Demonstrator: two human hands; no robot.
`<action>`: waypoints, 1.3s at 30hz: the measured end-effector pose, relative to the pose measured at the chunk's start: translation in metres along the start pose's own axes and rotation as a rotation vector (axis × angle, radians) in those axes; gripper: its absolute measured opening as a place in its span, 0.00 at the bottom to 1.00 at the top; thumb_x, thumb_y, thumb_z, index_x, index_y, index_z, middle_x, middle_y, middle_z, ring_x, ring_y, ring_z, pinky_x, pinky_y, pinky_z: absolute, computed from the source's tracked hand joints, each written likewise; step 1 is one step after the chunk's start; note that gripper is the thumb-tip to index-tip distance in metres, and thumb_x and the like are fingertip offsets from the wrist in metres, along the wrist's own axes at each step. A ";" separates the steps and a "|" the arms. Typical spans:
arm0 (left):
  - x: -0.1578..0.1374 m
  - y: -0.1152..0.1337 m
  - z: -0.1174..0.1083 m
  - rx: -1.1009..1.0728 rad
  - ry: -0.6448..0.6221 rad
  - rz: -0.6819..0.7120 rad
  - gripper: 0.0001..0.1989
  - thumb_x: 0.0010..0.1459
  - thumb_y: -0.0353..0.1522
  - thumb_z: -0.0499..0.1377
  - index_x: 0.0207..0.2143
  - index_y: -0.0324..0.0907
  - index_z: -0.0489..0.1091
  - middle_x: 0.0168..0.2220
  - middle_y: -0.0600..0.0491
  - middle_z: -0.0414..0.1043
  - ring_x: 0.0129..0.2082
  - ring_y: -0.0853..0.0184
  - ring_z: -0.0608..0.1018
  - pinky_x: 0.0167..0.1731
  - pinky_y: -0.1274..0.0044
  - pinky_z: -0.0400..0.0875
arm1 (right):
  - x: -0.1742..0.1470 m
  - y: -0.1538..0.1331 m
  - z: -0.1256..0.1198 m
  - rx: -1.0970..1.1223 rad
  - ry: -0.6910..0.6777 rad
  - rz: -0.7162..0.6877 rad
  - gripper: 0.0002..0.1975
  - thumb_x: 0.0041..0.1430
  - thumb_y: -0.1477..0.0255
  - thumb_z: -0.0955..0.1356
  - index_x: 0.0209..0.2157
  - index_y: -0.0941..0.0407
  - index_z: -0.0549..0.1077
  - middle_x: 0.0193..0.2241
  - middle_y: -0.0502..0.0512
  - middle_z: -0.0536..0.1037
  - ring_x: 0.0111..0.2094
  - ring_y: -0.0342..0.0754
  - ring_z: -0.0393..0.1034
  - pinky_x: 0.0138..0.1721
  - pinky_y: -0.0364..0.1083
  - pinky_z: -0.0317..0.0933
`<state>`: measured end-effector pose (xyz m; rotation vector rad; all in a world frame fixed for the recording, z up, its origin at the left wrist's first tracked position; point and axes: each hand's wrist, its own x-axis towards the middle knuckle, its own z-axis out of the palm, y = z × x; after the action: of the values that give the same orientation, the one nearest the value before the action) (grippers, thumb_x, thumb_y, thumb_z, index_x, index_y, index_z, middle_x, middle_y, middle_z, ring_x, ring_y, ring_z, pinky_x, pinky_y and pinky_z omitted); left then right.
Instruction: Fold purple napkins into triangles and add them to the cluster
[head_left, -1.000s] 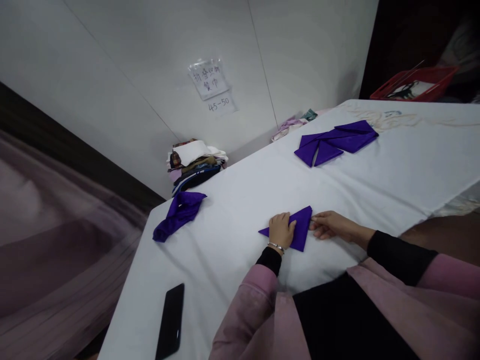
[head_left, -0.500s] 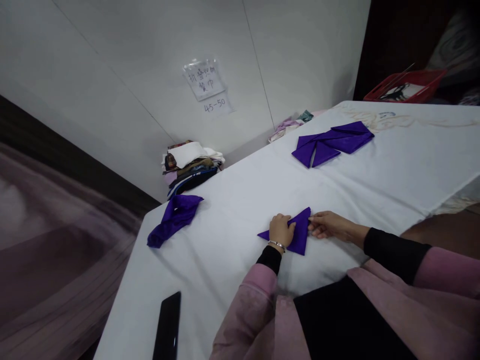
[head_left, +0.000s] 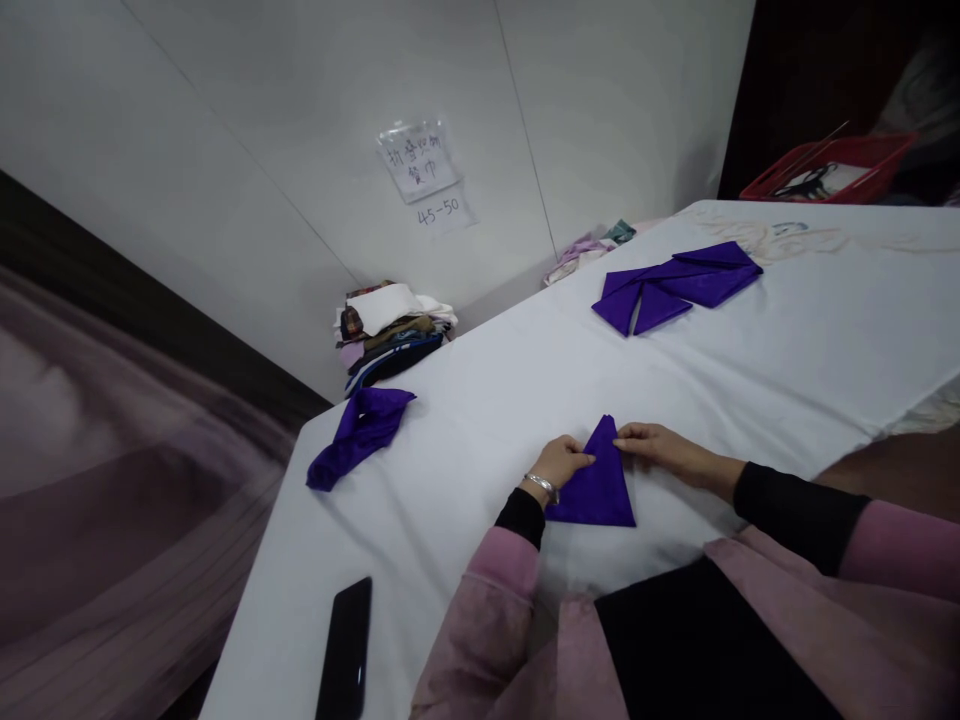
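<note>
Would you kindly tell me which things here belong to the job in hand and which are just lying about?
Likely part of the work:
Triangular purple cloth, with the left hand and right hand at it
Folded purple cloths farther back, matching in colour
Loose purple cloth, also matching

Apparently just lying about:
Black phone
Pile of mixed fabrics
Red basket
</note>
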<state>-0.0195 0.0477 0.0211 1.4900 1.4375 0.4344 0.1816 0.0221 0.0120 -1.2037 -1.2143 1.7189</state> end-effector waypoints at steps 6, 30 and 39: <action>-0.009 -0.005 0.004 -0.389 -0.078 -0.042 0.12 0.41 0.26 0.65 0.23 0.42 0.62 0.18 0.61 0.65 0.18 0.74 0.67 0.23 0.79 0.63 | 0.004 -0.002 0.008 0.232 0.001 0.032 0.14 0.48 0.61 0.72 0.32 0.58 0.73 0.29 0.52 0.74 0.30 0.44 0.66 0.34 0.45 0.59; 0.006 0.020 0.019 -0.553 -0.034 0.025 0.20 0.34 0.45 0.69 0.23 0.38 0.71 0.20 0.56 0.70 0.20 0.72 0.68 0.24 0.78 0.63 | -0.020 0.013 0.018 0.431 -0.147 -0.062 0.19 0.44 0.64 0.74 0.38 0.59 0.75 0.33 0.56 0.78 0.34 0.50 0.73 0.44 0.51 0.63; 0.022 0.023 0.033 -0.693 -0.179 -0.001 0.24 0.26 0.41 0.73 0.27 0.36 0.75 0.25 0.49 0.76 0.24 0.67 0.75 0.32 0.74 0.69 | -0.012 -0.006 -0.028 0.281 -0.072 -0.062 0.18 0.48 0.61 0.70 0.41 0.54 0.74 0.34 0.55 0.78 0.36 0.52 0.73 0.43 0.50 0.64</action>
<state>0.0250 0.0583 0.0167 0.9365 0.9972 0.6954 0.2121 0.0210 0.0173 -0.9350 -0.9989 1.8293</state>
